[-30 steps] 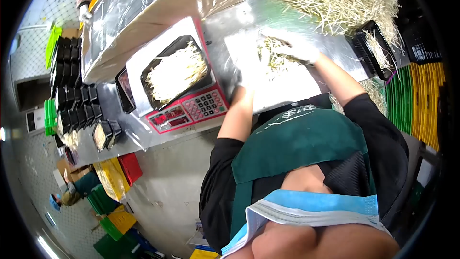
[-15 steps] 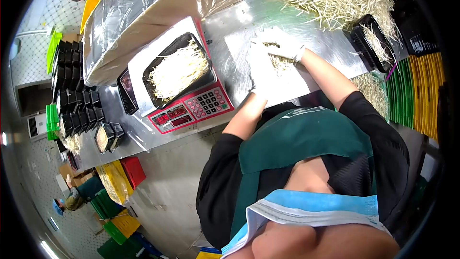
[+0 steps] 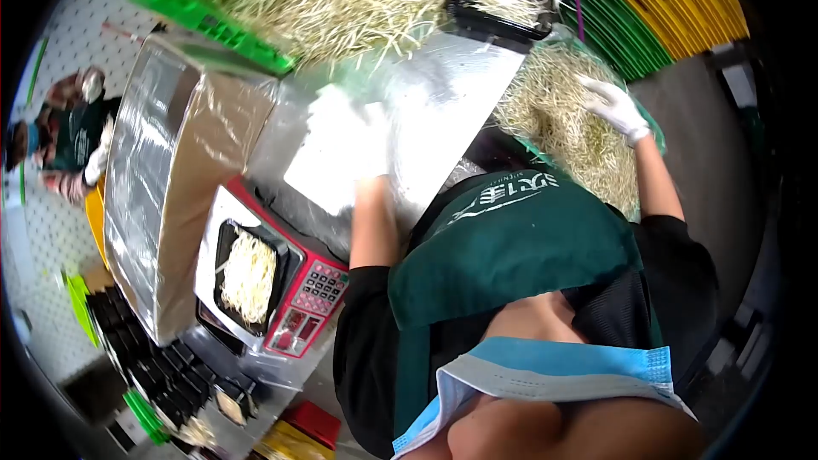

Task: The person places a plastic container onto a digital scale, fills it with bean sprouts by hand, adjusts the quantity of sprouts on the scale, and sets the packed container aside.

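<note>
My right hand (image 3: 615, 109), in a white glove, is over the sprouts (image 3: 567, 115) in a green-rimmed container beside the table, with its fingers spread and nothing held. My left hand (image 3: 368, 140), also gloved, is blurred against a white sheet (image 3: 328, 153) on the metal table; its fingers cannot be made out. Left of it, a black tray of sprouts (image 3: 248, 277) rests on a red and white scale (image 3: 317, 290). Another black tray with a few sprouts (image 3: 503, 3) sits at the table's far edge.
A green crate (image 3: 213, 30) of sprouts lies at the back. A plastic-wrapped box (image 3: 162, 170) stands left, with stacked black trays (image 3: 162, 375) nearer. Another person (image 3: 81, 132) is at the far left. Green and yellow crates (image 3: 656, 0) are stacked at the upper right.
The view has turned toward the right. My right hand has left the sprouts on the white sheet and moved over to the sprout container, and its fingers have spread. My left hand remains by the sheet.
</note>
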The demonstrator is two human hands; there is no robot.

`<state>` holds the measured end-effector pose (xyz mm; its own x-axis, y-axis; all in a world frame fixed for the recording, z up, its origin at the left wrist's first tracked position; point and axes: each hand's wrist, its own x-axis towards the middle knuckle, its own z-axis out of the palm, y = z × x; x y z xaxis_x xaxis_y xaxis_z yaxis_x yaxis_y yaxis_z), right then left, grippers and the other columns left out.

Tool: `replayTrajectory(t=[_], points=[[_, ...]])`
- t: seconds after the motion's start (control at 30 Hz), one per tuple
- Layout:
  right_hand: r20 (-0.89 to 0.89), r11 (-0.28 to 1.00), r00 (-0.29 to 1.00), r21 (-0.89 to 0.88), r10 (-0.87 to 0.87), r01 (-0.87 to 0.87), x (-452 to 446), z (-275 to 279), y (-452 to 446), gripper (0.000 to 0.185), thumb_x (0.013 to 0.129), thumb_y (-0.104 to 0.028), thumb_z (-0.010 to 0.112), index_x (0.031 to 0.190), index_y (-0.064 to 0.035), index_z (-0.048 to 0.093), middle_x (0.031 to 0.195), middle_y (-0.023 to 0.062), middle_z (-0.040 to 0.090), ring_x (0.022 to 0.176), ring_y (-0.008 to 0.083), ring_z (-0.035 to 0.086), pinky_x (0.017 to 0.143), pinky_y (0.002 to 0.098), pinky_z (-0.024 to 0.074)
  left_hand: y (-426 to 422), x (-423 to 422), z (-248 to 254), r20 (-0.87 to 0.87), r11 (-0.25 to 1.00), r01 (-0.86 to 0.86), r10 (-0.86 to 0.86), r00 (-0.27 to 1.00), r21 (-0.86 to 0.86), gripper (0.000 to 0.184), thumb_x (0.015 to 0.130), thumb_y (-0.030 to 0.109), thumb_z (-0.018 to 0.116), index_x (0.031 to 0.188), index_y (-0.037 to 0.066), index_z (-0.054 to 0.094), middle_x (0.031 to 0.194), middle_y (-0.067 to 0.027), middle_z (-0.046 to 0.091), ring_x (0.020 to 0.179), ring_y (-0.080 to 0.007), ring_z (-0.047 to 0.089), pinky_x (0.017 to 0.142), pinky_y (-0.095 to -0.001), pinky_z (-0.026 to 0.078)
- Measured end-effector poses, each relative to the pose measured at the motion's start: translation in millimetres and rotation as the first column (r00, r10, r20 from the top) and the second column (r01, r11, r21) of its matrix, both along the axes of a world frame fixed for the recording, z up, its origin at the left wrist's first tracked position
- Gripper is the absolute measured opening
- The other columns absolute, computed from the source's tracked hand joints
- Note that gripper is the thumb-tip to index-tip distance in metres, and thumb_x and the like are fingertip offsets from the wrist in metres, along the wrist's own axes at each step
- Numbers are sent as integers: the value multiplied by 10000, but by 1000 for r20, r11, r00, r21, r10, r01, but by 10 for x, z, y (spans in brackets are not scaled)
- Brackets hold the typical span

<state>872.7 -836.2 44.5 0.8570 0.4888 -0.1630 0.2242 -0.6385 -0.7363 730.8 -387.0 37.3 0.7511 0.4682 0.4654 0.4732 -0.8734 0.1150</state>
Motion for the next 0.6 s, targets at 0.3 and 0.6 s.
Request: replayTrajectory(t=[0.3,0.6], points=[[691,955,659,-202,298,-219,466,-750,1926,523,869,-223,522,1378,-186,409,1340,114,500,1125,294,557,887,386,505,-366,270,-936,68,739,587,-602,796,-331,602,813,439,576,1242,24,493,1169,-214,523,1095,-388,482,959,-458,365],[685,963,722,-247,96,107,439,160,949,495,814,-386,659,1220,-124,556,1143,131,607,1064,295,574,894,405,464,-1103,81,-196,439,-11,599,-691,574,-801,444,860,130,579,1281,5,515,1248,-194,554,1185,-346,508,1030,-388,366]])
